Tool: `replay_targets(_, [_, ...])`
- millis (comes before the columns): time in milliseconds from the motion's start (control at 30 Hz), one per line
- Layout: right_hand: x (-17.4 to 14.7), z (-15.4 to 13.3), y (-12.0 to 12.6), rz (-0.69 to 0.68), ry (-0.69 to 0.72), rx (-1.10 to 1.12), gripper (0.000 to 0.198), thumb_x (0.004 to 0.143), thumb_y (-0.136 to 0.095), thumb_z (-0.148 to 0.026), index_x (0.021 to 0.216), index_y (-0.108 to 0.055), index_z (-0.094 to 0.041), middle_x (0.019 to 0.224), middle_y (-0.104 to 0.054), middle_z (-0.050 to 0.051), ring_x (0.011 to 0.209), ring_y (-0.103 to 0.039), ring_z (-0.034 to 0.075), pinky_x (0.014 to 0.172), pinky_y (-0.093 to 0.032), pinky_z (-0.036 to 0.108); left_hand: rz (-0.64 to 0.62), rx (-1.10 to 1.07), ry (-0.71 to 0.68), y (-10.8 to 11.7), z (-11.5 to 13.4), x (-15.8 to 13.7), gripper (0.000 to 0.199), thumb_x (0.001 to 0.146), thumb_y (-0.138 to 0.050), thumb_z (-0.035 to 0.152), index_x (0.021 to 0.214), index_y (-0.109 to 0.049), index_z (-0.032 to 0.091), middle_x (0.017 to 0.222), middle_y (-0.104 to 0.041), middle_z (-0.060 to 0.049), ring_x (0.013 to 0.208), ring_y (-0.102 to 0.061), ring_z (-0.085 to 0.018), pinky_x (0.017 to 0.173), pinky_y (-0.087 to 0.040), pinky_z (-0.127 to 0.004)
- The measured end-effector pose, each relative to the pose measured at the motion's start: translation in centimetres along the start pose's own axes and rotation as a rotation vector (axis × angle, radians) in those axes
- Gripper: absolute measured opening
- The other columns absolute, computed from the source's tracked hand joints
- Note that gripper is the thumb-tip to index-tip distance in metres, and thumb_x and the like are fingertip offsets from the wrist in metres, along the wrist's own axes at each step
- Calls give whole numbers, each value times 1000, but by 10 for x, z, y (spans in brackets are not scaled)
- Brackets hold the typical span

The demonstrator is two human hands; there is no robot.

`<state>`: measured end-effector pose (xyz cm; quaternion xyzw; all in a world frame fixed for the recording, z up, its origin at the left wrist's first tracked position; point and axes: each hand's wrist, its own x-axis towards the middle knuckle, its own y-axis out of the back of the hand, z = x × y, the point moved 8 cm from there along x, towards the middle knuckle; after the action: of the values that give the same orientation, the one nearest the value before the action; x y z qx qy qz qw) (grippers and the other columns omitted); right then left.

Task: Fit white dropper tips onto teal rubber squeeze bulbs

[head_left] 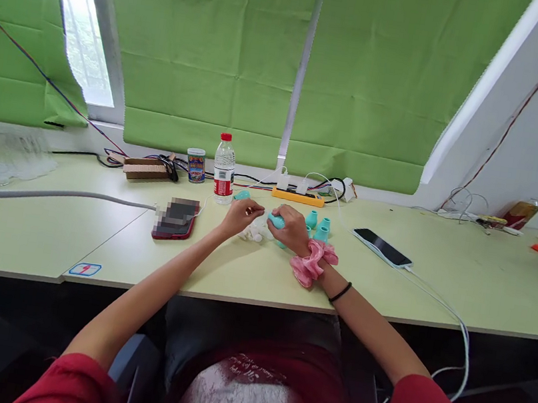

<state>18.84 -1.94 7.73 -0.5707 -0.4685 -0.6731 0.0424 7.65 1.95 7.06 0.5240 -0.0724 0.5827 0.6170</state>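
Note:
My right hand (pixel 292 228) is wrapped round a turquoise plastic piece (pixel 276 221), whose end points towards my left hand. A short gap away, my left hand (pixel 241 216) is closed in a pinch; whatever is between its fingertips is too small to make out. Below and between both hands lies a small pile of clear and whitish parts (pixel 257 232), partly covered by them. Several turquoise bottle-shaped pieces (pixel 323 226) stand just right of my right hand. One more turquoise piece (pixel 242 194) is behind my left hand.
A red-cased phone (pixel 173 231) and another phone (pixel 383 248) on a cable flank my arms. Behind stand a water bottle (pixel 223 171), a can (pixel 196 166) and an orange power strip (pixel 298 197). A cardboard box (pixel 147 168) lies at the back left.

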Motion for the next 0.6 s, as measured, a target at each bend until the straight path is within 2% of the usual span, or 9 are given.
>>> replay_targets(167, [-2, 2, -3, 15, -25, -41, 7, 70, -46, -22, 74, -50, -18, 76, -56, 7, 76, -51, 18, 69, -40, 29, 7, 294, -222, -5, 17, -3, 16, 79, -44, 19, 73, -59, 16, 69, -60, -6, 76, -50, -17, 67, -42, -30])
replay_targets(267, [-3, 1, -3, 29, -38, -42, 6, 71, -46, -21, 74, -50, -18, 76, -56, 7, 77, -52, 19, 69, -40, 29, -11, 385, -259, -8, 23, -4, 16, 80, -41, 17, 74, -56, 15, 69, -57, -7, 77, -49, -17, 66, -41, -28])
replay_targets(333, [-2, 0, -2, 48, -48, -33, 6, 70, -46, -22, 74, -49, -18, 76, -56, 7, 76, -52, 18, 69, -40, 29, 2, 388, -225, -8, 23, -4, 13, 79, -42, 16, 76, -54, 15, 67, -55, -6, 73, -49, -16, 63, -40, -27])
replay_targets(433, [1, 4, 2, 97, -101, -4, 7, 70, -47, -25, 73, -49, -18, 76, -57, 6, 75, -52, 18, 69, -41, 28, 57, 309, -100, -4, 18, -2, 10, 77, -43, 19, 77, -52, 15, 65, -53, -3, 62, -49, -13, 57, -39, -24])
replay_targets(600, [0, 31, 17, 247, -268, 41, 12, 68, -49, -29, 72, -48, -18, 75, -56, 5, 72, -53, 18, 68, -41, 29, 172, 71, 99, 12, 3, 0, 15, 77, -39, 24, 79, -52, 15, 59, -54, 1, 52, -49, -9, 54, -39, -22])
